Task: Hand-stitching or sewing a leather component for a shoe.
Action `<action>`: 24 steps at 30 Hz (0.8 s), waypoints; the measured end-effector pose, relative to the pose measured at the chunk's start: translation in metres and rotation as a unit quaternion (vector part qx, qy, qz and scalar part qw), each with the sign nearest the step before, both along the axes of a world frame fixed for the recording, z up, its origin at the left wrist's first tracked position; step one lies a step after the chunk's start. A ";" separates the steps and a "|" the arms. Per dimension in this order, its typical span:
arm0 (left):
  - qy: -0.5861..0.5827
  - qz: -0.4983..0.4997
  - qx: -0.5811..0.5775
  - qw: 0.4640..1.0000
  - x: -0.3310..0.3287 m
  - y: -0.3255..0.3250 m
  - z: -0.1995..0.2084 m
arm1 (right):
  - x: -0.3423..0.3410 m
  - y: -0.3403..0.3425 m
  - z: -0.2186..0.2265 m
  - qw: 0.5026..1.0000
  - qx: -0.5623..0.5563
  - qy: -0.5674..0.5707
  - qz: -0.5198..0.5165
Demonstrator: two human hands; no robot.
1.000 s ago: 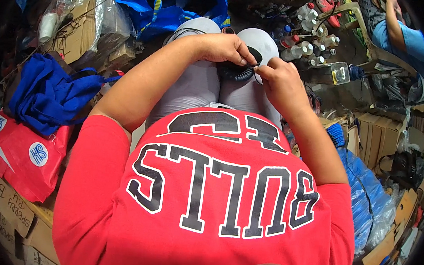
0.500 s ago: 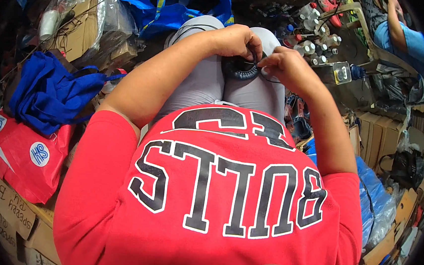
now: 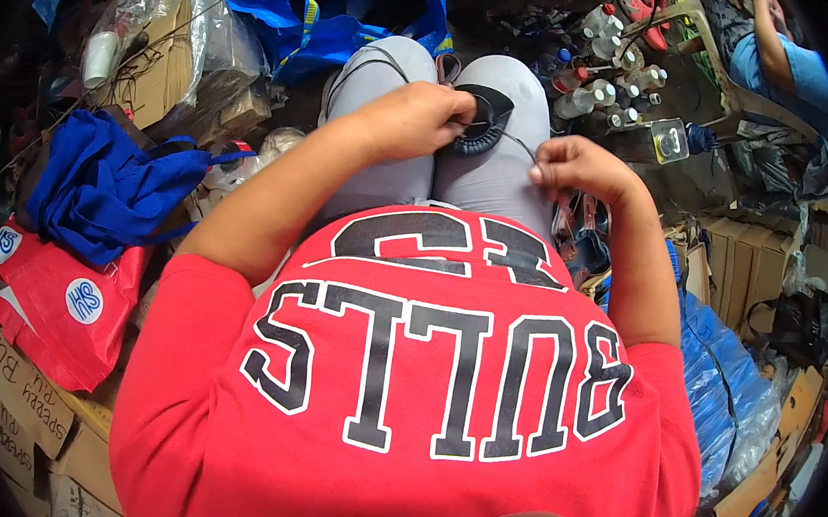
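A black, shoe-like piece (image 3: 479,143) with a curved, ribbed rim rests on my right thigh. My left hand (image 3: 423,120) is closed on its left edge, with part of the piece hidden behind the fingers. A thin dark cord (image 3: 520,142) runs from the piece to my right hand (image 3: 582,168). That hand pinches the cord off to the right, above the outer side of my right thigh. Another length of dark cord (image 3: 388,59) loops over my left knee.
Ahead of my knees lies a blue bag (image 3: 339,34). Several bottles (image 3: 602,93) stand beyond my right knee, near a plastic chair (image 3: 715,73). To the left are a blue cloth bag (image 3: 113,186) and a red bag (image 3: 55,303). A person's arm (image 3: 776,49) shows at far right.
My right hand has moved away from the piece, toward the right and nearer me, drawing the cord out straight. My left hand has shifted slightly left and lower; more of the piece shows.
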State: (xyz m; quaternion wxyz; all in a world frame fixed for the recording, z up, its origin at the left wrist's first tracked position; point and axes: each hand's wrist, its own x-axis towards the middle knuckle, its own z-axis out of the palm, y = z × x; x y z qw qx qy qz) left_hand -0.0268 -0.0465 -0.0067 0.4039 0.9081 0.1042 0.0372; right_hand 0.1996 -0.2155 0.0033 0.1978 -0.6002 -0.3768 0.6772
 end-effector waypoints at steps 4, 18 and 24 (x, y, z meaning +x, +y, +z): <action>-0.066 0.159 0.194 0.966 -0.021 0.042 0.018 | 0.024 -0.005 -0.045 0.850 0.204 -0.076 -0.479; -0.172 0.154 -0.686 0.690 -0.015 0.041 -0.001 | -0.010 -0.020 -0.026 0.752 0.107 0.366 -0.537; 0.120 0.193 0.200 0.953 -0.098 0.125 0.005 | 0.053 -0.087 -0.048 0.908 0.073 -0.153 -0.384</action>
